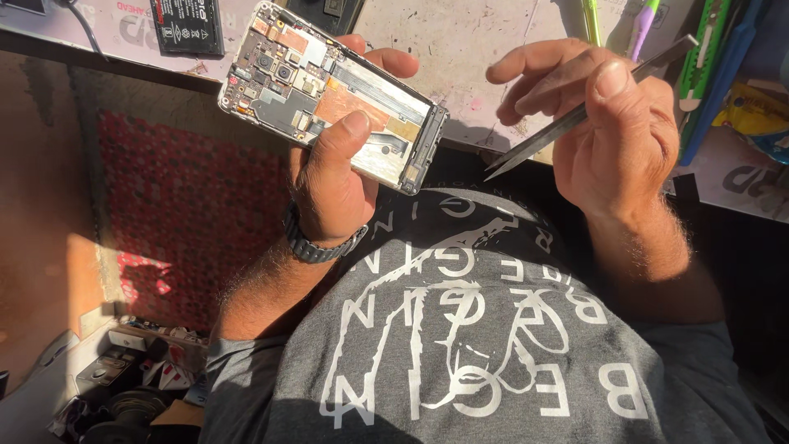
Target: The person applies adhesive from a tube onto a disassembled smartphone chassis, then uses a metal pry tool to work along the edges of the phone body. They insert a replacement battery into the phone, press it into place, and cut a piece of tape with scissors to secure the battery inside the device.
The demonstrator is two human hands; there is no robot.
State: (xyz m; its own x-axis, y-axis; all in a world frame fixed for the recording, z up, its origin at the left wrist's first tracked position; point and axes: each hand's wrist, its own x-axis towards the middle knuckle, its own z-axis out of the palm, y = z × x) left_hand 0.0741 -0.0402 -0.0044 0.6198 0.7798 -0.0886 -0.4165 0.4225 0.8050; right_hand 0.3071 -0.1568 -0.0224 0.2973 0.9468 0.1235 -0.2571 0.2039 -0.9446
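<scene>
My left hand (pixel 333 185) holds an opened smartphone (pixel 329 94) with its back cover off, thumb pressed on the copper-coloured middle. Circuit board, camera modules and metal shields show at the phone's upper left end. My right hand (pixel 612 123) grips metal tweezers (pixel 567 123) between thumb and fingers. Their tips point down-left, a short gap from the phone's lower right end, not touching it.
A pale worktop (pixel 460 41) lies behind the hands, with a black phone battery (pixel 187 25) at the top left and green and blue tools (pixel 707 57) at the right. A red patterned mat (pixel 181 205) covers the floor on the left, with small parts (pixel 131 386) below.
</scene>
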